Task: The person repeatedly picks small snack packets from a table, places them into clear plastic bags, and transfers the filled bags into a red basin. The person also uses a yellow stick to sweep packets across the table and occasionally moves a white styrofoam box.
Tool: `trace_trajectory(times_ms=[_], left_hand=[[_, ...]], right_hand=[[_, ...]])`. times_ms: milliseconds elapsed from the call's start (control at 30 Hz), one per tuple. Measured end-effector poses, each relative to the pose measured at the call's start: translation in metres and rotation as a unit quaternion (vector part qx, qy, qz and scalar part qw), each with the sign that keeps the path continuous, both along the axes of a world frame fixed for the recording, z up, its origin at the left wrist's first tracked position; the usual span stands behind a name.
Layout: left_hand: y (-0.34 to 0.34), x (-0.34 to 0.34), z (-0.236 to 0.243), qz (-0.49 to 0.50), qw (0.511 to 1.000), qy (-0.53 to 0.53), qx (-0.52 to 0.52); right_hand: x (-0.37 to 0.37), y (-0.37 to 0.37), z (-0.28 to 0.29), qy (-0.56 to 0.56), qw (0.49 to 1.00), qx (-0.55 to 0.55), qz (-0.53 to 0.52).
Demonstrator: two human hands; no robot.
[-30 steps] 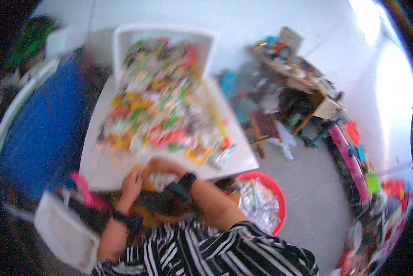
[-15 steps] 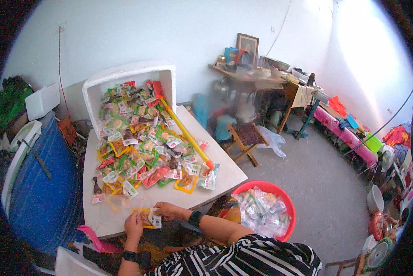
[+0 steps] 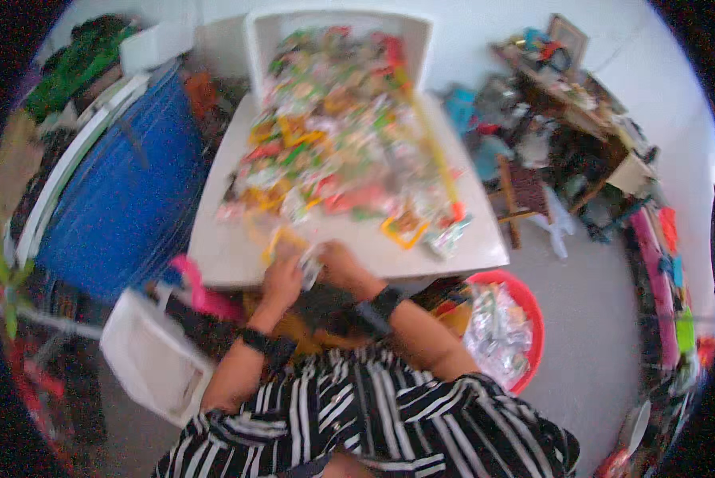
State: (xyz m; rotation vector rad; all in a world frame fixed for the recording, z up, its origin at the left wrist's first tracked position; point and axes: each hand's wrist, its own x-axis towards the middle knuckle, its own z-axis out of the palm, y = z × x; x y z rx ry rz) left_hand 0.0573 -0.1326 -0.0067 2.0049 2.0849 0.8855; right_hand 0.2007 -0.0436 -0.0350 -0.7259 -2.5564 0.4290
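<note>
1. On my head feed, 1 small yellow-edged packet (image 3: pixel 310 272) sits between my 2 hands, at the near edge of the white worktop (image 3: pixel 357 231).
2. My left hand (image 3: pixel 282 279) has it: that grip looks pressed together, pinching the packet's left side, though blur softens the fingertips.
3. My right hand (image 3: pixel 341 267) is at the packet's pale end, fingers curled inward. I cannot tell whether this grip pinches the film or only rests against it.
4. To handle it well, I'd let the left grip carry the packet and set the right fingertips on the flat pale end, clear of the middle; such film probably creases and slips under a hard squeeze.
5. I'd also steady the head, since at this blur I can't judge fingertip contact.
6. Ahead, a loose pile of packets (image 3: pixel 325 155) spreads from the white foam box (image 3: pixel 256 60), with a yellow rod (image 3: pixel 433 151) along its right side. I'd work on the bare strip nearer me, to avoid nudging either.
7. Below the worktop's near right corner, the red tub (image 3: pixel 537 338) holds shiny packets (image 3: pixel 494 338); I'd mind my right elbow there.
</note>
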Motion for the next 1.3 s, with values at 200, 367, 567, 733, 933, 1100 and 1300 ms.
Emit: trace_trajectory(times_ms=[200, 367, 567, 733, 933, 1100, 1300], left_hand=[[-0.005, -0.002, -0.001, -0.028, 0.999, 0.015, 0.023], [-0.004, 0.0, -0.001, -0.009, 1.0, -0.005, -0.008], [0.002, -0.006, -0.014, 0.013, 0.999, -0.019, 0.039], [0.004, -0.006, -0.022, -0.015, 0.995, -0.002, 0.094], [0.003, -0.006, -0.021, -0.024, 0.995, -0.027, 0.09], [0.001, -0.002, -0.008, 0.005, 0.999, 0.023, 0.028], [-0.001, 0.001, 0.002, 0.033, 0.999, 0.032, -0.003]], right_hand=[[0.0, -0.003, -0.013, 0.25, 0.794, -0.546, -0.092], [-0.016, 0.005, 0.0, -0.017, 0.999, 0.005, -0.028], [-0.03, 0.019, 0.012, -0.013, 0.993, -0.076, -0.09], [-0.039, 0.062, 0.035, 0.112, 0.956, -0.202, -0.182], [-0.085, 0.084, 0.032, 0.165, 0.951, -0.148, -0.217], [-0.097, 0.092, 0.035, 0.035, 0.947, -0.183, -0.261], [-0.09, 0.074, 0.061, -0.116, 0.982, -0.092, -0.117]])
